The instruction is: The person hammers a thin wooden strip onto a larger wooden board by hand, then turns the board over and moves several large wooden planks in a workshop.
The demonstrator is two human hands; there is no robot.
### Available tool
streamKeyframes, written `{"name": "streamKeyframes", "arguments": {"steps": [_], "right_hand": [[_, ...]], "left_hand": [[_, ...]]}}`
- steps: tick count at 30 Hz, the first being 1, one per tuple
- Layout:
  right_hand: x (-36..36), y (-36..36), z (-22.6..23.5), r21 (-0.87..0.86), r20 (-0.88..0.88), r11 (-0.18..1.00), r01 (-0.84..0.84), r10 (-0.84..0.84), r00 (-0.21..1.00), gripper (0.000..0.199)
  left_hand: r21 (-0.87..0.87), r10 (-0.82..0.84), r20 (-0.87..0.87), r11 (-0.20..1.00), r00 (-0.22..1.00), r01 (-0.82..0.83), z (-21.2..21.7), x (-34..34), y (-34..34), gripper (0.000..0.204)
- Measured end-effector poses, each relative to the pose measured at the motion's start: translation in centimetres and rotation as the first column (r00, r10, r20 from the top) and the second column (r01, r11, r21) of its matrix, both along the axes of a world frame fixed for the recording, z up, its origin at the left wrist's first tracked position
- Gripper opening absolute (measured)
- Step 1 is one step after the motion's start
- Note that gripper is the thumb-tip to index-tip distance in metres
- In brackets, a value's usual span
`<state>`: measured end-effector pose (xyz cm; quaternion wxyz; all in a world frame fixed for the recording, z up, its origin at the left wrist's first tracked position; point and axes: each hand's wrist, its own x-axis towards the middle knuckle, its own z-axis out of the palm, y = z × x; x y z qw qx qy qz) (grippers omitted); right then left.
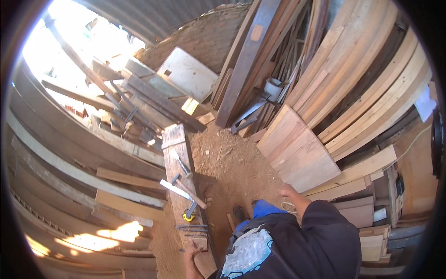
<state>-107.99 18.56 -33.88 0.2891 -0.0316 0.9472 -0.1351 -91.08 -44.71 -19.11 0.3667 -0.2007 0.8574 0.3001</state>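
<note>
My left hand (pixel 190 251) is low over the near end of a narrow wooden bench (pixel 186 156), beside a small wood block (pixel 200 242). Its fingers are too small to make out. My right hand (pixel 289 190) looks curled closed, close to the lower corner of a wide flat board (pixel 302 151); whether it touches the board is unclear. Along the bench lie a chisel-like tool (pixel 181 164), a hammer (pixel 189 190), a white-bladed handsaw (pixel 176 189), a yellow tape measure (pixel 187 217) and dark metal clamps or bars (pixel 192 228).
Long planks (pixel 353 60) lean at the right. Dark timbers (pixel 246 60) stand at the back, beside a white panel (pixel 188 74). More boards (pixel 83 125) are stacked along the left. Sawdust and wood chips cover the floor (pixel 232 162). A grey pot (pixel 273 88) sits among the timbers.
</note>
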Motion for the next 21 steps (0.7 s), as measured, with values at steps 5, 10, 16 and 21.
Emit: {"name": "streamKeyframes", "arguments": {"steps": [5, 10, 16, 21], "right_hand": [[3.8, 15.0, -1.6, 0.061, -0.093, 0.675, 0.735, -0.729, 0.678, 0.04], [0.4, 0.7, 4.5, -0.101, 0.156, 0.557, 0.824, -0.809, 0.566, 0.039], [-1.1, 2.4, 8.2, -0.036, 0.301, 0.735, 0.678, -0.638, 0.708, 0.047], [-4.0, 13.9, 7.7, -0.228, 0.065, 0.61, 0.759, -0.768, 0.637, 0.035]], "left_hand": [[-0.037, -0.024, -0.05, 0.999, 0.998, 0.022, 1.4, -12.2, 4.3, 0.047], [-0.021, -0.134, -0.282, 0.991, 0.95, 0.134, 1.5, -20.5, 11.2, 0.054], [0.165, -0.531, -0.151, 0.818, 0.834, 0.551, -0.4, -28.7, 28.7, 0.059], [0.252, -0.735, -0.366, 0.512, 0.571, 0.821, -9.1, -33.6, 31.1, 0.059]]}}
